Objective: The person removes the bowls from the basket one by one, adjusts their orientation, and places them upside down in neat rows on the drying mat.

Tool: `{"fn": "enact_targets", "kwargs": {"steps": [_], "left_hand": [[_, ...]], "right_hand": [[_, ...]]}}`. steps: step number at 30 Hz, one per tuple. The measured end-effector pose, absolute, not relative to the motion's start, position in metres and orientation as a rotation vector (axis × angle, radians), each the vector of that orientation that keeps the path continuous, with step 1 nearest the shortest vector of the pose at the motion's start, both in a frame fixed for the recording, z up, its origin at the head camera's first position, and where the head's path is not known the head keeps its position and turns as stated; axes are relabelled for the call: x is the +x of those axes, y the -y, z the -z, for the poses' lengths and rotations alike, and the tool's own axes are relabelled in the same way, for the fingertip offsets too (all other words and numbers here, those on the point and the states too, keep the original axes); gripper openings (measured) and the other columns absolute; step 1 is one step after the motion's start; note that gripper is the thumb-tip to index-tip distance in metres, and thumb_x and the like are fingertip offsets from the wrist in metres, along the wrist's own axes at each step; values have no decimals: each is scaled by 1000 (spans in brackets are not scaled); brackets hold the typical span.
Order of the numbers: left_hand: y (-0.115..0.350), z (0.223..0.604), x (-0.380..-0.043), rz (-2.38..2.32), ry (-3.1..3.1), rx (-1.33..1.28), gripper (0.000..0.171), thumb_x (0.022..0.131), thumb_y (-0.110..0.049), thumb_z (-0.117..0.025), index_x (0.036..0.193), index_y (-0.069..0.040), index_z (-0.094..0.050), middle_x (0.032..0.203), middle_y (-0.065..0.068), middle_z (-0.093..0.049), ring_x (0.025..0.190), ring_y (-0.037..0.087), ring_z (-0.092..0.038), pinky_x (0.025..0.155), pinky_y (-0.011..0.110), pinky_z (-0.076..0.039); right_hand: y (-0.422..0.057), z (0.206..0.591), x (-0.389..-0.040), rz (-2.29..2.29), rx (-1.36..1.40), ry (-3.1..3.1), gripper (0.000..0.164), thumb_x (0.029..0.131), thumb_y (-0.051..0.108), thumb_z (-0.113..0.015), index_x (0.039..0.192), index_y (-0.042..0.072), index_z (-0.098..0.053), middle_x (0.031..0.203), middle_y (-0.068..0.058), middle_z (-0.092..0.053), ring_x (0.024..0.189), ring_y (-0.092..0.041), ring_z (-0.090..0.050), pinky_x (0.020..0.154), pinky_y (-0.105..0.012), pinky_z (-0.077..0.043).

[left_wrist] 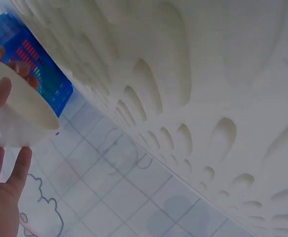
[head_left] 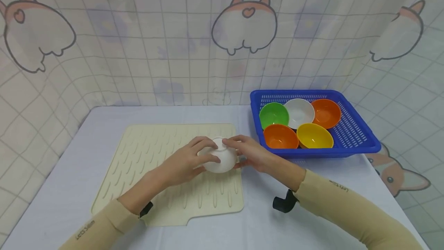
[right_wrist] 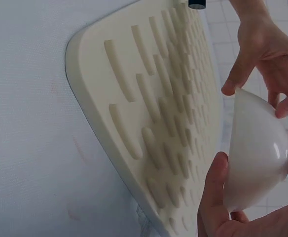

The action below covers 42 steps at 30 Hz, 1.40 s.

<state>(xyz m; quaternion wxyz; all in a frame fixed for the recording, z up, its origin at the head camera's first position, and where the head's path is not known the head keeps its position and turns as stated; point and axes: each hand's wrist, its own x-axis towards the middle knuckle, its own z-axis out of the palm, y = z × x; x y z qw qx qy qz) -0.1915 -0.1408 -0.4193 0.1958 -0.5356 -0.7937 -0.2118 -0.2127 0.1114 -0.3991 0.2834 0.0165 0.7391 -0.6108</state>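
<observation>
A white bowl (head_left: 223, 162) hangs bottom-up over the right part of a cream drying mat (head_left: 166, 142), its foot ring towards the head camera. On its left side my left hand (head_left: 189, 161) grips it, fingers spread over the wall and near the foot. My right hand (head_left: 254, 153) holds the opposite side, with fingers at the foot and lower down by the rim. From the right wrist, the bowl (right_wrist: 260, 148) shows side-on between both hands, apart from the mat's grooved surface (right_wrist: 129, 94). The left wrist view catches its rim and inner wall at the left edge.
A blue plastic basket (head_left: 357, 142) stands at the right back with several bowls: green (head_left: 274, 114), white (head_left: 300, 113), yellow (head_left: 315, 136) and orange (head_left: 281, 137). White cloth covers the table (head_left: 256, 219). Behind it hangs a checked curtain (head_left: 194, 68) with cartoon dogs.
</observation>
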Motion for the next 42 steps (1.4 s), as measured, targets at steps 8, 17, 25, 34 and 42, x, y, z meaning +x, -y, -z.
{"fn": "enact_targets", "kwargs": {"steps": [8, 17, 25, 34, 42], "left_hand": [[137, 421, -188, 572, 2257, -1496, 60, 71, 2, -92, 122, -18, -65, 137, 11, -51, 130, 30, -47, 107, 43, -46], [136, 417, -186, 1028, 2532, -1246, 62, 85, -26, -88, 137, -23, -56, 154, 9, -34, 142, 30, -33, 101, 53, -48], [139, 419, -189, 1100, 2679, -1058, 69, 82, -30, -90, 141, -23, -54, 154, 9, -40, 140, 34, -42, 102, 54, -49], [151, 420, -195, 1279, 2634, -1002, 71, 77, -23, -93, 138, -18, -57, 143, 3, -53, 132, 22, -51, 104, 42, -50], [156, 420, -198, 1404, 2619, -955, 71, 76, -24, -94, 138, -17, -59, 143, 1, -55, 134, 21, -49, 105, 40, -49]], "right_hand": [[-112, 400, -211, 1658, 35, -2005, 61, 97, 35, -70, 144, 3, -48, 141, -19, -51, 121, -37, -55, 81, -43, -61], [-113, 397, -210, 1657, 19, -2049, 59, 97, 31, -68, 144, 2, -46, 144, -20, -48, 122, -39, -55, 82, -45, -61], [-103, 398, -209, 1661, -17, -2103, 59, 98, 35, -67, 143, 2, -48, 143, -18, -50, 120, -36, -55, 80, -44, -61], [-105, 400, -207, 1560, -331, -2200, 71, 94, 32, -76, 154, 13, -42, 150, -14, -47, 131, -34, -51, 94, -43, -57], [-111, 408, -208, 1405, -816, -2419, 81, 83, 20, -88, 150, 7, -45, 150, -10, -47, 137, -28, -45, 112, -52, -40]]}}
